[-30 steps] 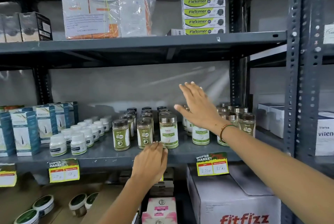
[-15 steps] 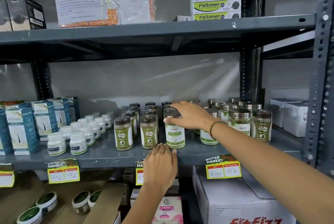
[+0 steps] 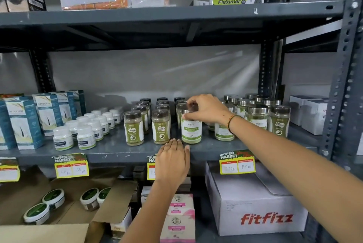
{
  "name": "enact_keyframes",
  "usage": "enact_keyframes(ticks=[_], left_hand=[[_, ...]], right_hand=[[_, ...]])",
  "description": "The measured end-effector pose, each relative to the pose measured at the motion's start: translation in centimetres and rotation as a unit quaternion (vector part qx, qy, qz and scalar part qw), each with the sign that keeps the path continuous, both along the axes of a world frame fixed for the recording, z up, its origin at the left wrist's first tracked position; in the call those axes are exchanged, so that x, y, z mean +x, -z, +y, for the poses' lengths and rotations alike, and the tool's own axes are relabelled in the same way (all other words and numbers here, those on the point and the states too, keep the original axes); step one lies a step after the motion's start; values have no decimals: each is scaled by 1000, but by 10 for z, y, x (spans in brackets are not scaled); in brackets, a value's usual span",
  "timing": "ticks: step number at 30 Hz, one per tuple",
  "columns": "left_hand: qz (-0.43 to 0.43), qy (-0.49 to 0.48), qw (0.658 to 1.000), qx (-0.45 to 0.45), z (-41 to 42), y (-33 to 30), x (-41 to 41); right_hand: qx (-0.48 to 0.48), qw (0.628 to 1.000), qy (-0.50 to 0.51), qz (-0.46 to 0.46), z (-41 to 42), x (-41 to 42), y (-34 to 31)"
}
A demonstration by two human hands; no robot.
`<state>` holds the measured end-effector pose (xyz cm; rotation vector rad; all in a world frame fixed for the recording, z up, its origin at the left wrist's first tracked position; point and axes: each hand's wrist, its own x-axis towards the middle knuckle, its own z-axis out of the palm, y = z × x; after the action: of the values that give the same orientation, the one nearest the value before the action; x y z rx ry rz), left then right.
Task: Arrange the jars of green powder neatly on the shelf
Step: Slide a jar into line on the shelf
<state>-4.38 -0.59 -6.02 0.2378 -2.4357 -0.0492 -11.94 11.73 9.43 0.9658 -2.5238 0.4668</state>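
Observation:
Jars of green powder stand in rows on the grey middle shelf [image 3: 117, 149]. My right hand [image 3: 206, 108] grips the lid of a white-labelled jar [image 3: 191, 132] that rests on the shelf near its front edge. To its left stand two brown-lidded jars [image 3: 134, 129] [image 3: 161, 128] with more rows behind them. To the right stands a cluster of steel-lidded jars [image 3: 255, 115]. My left hand [image 3: 172, 161] lies flat on the shelf's front edge below the gripped jar, fingers together, holding nothing.
Small white bottles [image 3: 84, 132] and blue boxes [image 3: 23, 123] fill the shelf's left part. Yellow price tags [image 3: 237, 163] hang on its front edge. Below sit a white Fitfizz carton [image 3: 255, 203], pink boxes [image 3: 177, 219] and an open cardboard box with tins [image 3: 53, 199]. A steel upright [image 3: 341, 85] stands at the right.
My right hand came down from the air above the jars onto the white-labelled jar and closed on its lid. The left hand stayed on the shelf edge. The view moved closer.

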Motion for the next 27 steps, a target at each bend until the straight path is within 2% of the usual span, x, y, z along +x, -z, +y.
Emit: enact_keyframes(ticks=[10, 19, 27], left_hand=[[-15, -2, 1000, 1, 4, -3, 6], [-12, -3, 1000, -8, 3, -1, 3], [4, -9, 1000, -13, 2, 3, -2]], right_hand=[[-47, 998, 19, -38, 89, 32, -25], [26, 984, 163, -60, 191, 17, -48], [71, 953, 268, -122, 233, -19, -49]])
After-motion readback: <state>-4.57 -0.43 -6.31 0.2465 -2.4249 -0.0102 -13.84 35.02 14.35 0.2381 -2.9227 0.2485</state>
